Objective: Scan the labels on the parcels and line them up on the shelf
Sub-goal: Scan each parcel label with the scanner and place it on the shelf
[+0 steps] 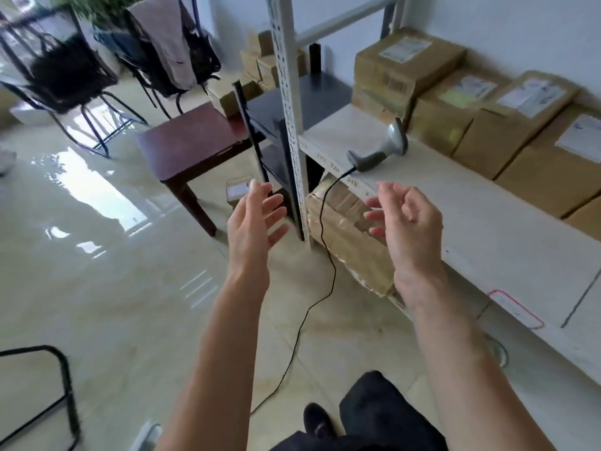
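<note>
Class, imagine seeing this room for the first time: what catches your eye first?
Two bare hands, left and right, raised empty mid-frame. Behind them a grey scanner lies near the front edge of the white shelf, its black cable trailing to the floor. Labelled cardboard parcels line the shelf's back.

The shelf (461,203) runs along the wall at the right. On it, near its left end, lies the scanner (379,151), its cable (320,236) dropping over the shelf's front edge to the floor. Behind the scanner, against the wall, parcels (507,125) stand in a row on the shelf — the leftmost is stacked on another. Under the shelf sits a box (349,232). Left of the shelf stands a rack (292,105), and left of that a table (195,144). Both hands — left hand (252,222), right hand (409,222) — hang before the shelf's left end, holding nothing.
</note>
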